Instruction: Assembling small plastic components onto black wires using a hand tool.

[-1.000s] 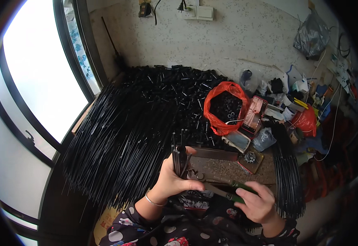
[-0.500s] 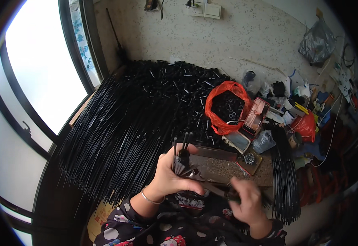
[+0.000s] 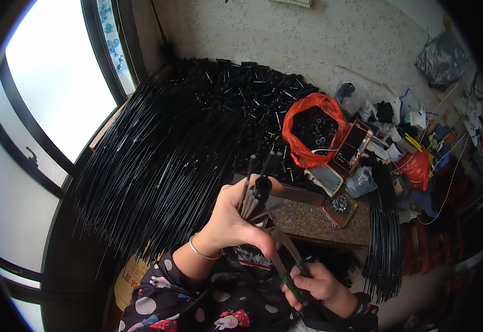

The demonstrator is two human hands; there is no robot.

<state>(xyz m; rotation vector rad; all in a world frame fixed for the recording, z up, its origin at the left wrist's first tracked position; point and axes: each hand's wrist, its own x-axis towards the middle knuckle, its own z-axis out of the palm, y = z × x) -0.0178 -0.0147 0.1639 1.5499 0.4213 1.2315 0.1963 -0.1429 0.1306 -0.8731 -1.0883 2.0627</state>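
Observation:
My left hand (image 3: 240, 220) is closed round a small bundle of thin dark rods (image 3: 248, 182) gathered about a black tubular piece (image 3: 262, 189), the rods' upper ends sticking up past my fingers. Below my left thumb and lower right of the bundle are metal pliers (image 3: 283, 241) with dark green grips. Their jaws reach in at the base of the bundle, partly hidden, so I cannot tell what they bite on. My right hand (image 3: 325, 285) is wrapped round the grips, which stand apart.
Long thin black rods (image 3: 158, 188) fan out in a large heap on the left, with short black tubes (image 3: 247, 83) piled behind. A red plastic bag (image 3: 290, 141) of small dark parts stands beside a phone (image 3: 354, 146). Another rod bundle (image 3: 384, 232) hangs at the bench's (image 3: 319, 224) right end.
My right hand, blurred before, has settled on the pliers' grips, which now point more downward. My left hand still holds the bundle. The whole view has shifted slightly.

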